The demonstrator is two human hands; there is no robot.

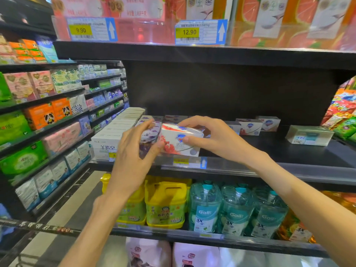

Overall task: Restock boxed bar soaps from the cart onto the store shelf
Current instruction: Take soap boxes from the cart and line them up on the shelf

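Right hand (208, 135) has its grip closed on one red-and-white soap box (182, 140), fingers over the top and thumb on the front face, at the front edge of the black shelf (289, 151); left hand (134, 149) grips one purple soap box (148, 136) just beside it, the two touching. Further right on the same shelf: three white soap boxes (250, 126) at the back and one clear-wrapped pack (310, 135), well apart. White cartons (115, 132) sit left; below, two yellow jugs (165, 205) and three teal refill pouches (237, 209); store aisle shelving (48, 112) left.
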